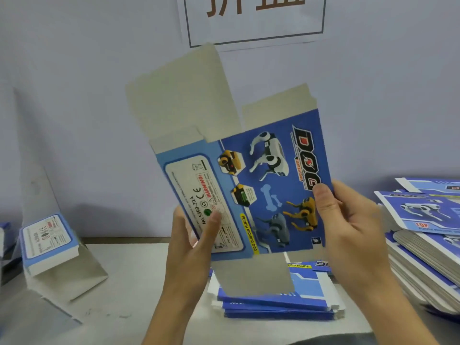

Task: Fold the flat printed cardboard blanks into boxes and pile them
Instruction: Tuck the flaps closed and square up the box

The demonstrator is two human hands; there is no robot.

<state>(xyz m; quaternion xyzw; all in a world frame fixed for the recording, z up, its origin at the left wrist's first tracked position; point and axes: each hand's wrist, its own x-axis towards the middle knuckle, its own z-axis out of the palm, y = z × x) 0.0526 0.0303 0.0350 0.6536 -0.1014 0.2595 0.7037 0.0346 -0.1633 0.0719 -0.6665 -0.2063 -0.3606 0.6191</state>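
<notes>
I hold a blue printed cardboard blank [263, 185] with robot-dog pictures up in front of me, tilted, its grey flaps sticking out above and below. My left hand [191, 245] pinches its lower left edge, thumb on the pale label panel. My right hand [348, 220] grips its right edge, thumb on the printed face. Under my hands a small pile of flat blue blanks [286, 302] lies on the table. A folded box [47, 242] stands at the left with its grey flaps open.
A large slanting stack of flat blanks [428, 250] fills the right side of the grey table [129, 282]. A pale wall with a framed paper sign [254, 18] stands close behind. Another dark blue item [3, 227] shows at the far left edge.
</notes>
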